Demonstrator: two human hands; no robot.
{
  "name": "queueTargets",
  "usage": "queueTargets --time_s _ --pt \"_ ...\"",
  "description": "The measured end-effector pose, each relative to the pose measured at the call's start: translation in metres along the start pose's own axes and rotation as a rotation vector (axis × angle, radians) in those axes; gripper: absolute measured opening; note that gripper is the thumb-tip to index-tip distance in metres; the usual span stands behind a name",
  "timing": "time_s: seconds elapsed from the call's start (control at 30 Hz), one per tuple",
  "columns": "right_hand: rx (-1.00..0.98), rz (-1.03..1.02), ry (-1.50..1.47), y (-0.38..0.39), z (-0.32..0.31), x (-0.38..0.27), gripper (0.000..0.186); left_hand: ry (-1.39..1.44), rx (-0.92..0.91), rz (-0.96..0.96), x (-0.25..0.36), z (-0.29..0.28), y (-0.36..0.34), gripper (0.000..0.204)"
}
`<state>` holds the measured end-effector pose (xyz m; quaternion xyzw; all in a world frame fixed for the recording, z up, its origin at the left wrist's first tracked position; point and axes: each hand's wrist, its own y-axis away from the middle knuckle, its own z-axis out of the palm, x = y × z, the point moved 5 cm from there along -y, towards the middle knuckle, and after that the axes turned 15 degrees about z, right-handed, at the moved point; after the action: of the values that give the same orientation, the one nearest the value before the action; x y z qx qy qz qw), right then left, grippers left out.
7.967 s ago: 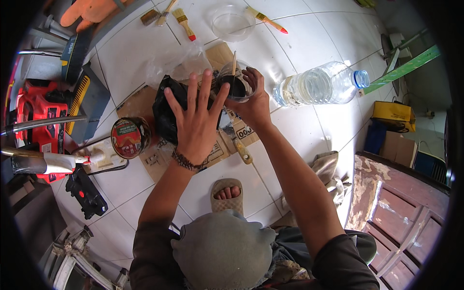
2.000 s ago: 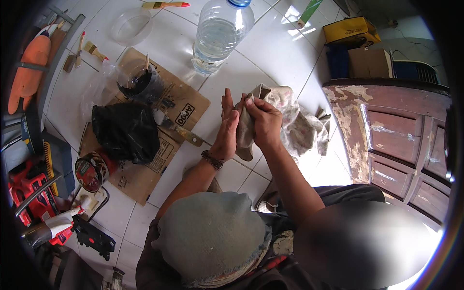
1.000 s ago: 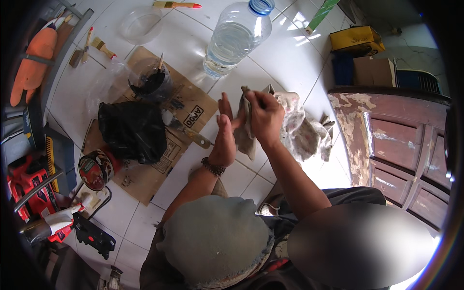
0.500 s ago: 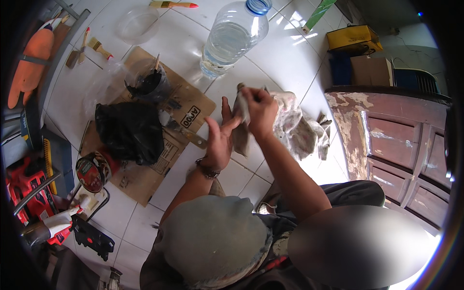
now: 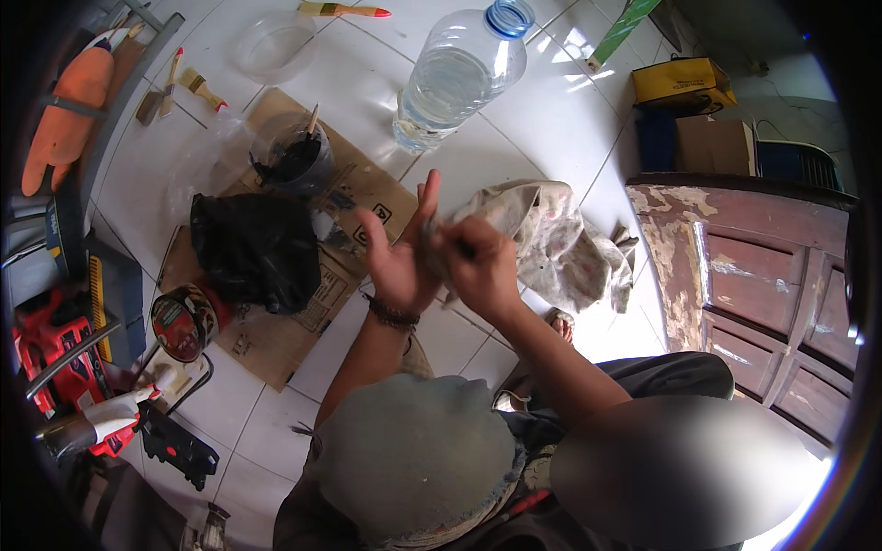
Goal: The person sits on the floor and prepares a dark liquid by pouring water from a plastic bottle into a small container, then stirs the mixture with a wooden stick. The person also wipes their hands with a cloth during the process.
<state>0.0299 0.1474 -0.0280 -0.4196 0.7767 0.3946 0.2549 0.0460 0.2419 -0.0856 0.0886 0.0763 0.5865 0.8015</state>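
My right hand [image 5: 480,264] is closed round a bunched part of a stained beige rag [image 5: 574,243] and presses it to the palm side of my left hand [image 5: 404,266]. The rest of the rag spreads over the tiles just beyond my right hand. My left hand is held up with thumb and fingers apart, a dark bracelet at its wrist; some of its fingers hide behind the rag and the right hand. Left of it lies a sheet of cardboard [image 5: 266,360], bearing a crumpled black plastic bag [image 5: 257,253] and a clear tub [image 5: 292,151] with black stuff and a stick inside.
Ahead stands a big clear bottle [image 5: 459,83] with liquid. Paintbrushes [image 5: 204,89] and a clear round lid [image 5: 274,46] lie at the far left. An open can [image 5: 181,323] and a red tool [image 5: 62,354] are nearer. A peeling brown panelled door [image 5: 749,275] lies right.
My right hand and the rag's bunched part have moved down and closer against my left palm. My left hand stays spread. The whole view has shifted slightly.
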Motion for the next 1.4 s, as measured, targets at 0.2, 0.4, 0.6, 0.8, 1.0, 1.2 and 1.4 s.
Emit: queueTargets --time_s 0.2,0.4,0.6,0.8,1.0,1.2,1.4 --pt "0.068 0.433 0.741 -0.025 -0.119 0.053 0.03 -1.082 0.048 0.144 0.008 -0.005 0.001 0.049" --pt "0.013 -0.137 -0.322 -0.093 -0.042 -0.024 0.108 -1.41 0.018 0.275 0.03 -0.018 0.013 0.02" --pt "0.16 -0.389 -0.61 -0.141 0.022 -0.05 0.119 -1.469 0.017 0.558 0.084 0.0 0.042 0.019" --pt "0.276 -0.481 -0.293 -0.168 0.017 -0.059 0.099 -1.66 0.07 0.9 0.136 0.005 0.036 0.081" --pt "0.07 -0.639 0.033 -0.146 -0.014 -0.062 0.094 -1.784 0.085 0.983 0.178 0.011 -0.02 0.106" --pt "-0.027 -0.667 0.352 -0.113 -0.035 -0.079 0.093 -1.586 0.083 0.843 0.183 -0.001 -0.039 0.111" --pt "-0.066 -0.702 0.517 -0.11 -0.045 -0.088 0.096 -1.712 0.075 1.184 0.167 -0.023 -0.034 0.111"
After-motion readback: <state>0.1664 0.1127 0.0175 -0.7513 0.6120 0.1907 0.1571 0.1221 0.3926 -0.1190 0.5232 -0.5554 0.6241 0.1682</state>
